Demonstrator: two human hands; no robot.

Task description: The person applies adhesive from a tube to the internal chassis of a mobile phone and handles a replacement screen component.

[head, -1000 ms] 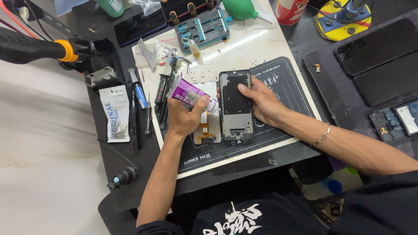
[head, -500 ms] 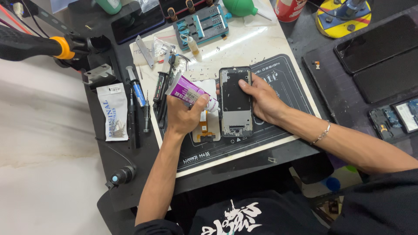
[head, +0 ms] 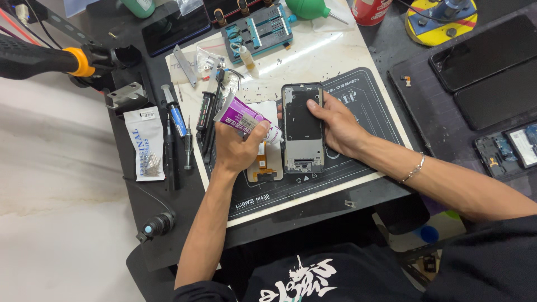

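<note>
My left hand [head: 238, 148] grips a purple and white glue tube [head: 245, 118], its nozzle pointing right toward the left edge of an opened phone frame [head: 302, 127]. My right hand [head: 335, 126] rests on the right side of that phone frame and holds it flat on the black work mat [head: 358, 95]. A phone screen part with an orange flex cable [head: 266, 162] lies on the mat just left of the frame, partly under my left hand.
Tweezers, screwdrivers and a syringe [head: 174, 114] lie left of the mat. A blue phone jig [head: 258, 29] and green blower [head: 306, 8] sit at the back. Dark phones [head: 484, 53] lie at right. A white packet [head: 145, 142] and orange-handled tool [head: 56, 59] are at left.
The hands and the phone frame hold nearly the same pose; the glue tube's nozzle has stayed at the frame's left edge. Only the camera view has shifted slightly.
</note>
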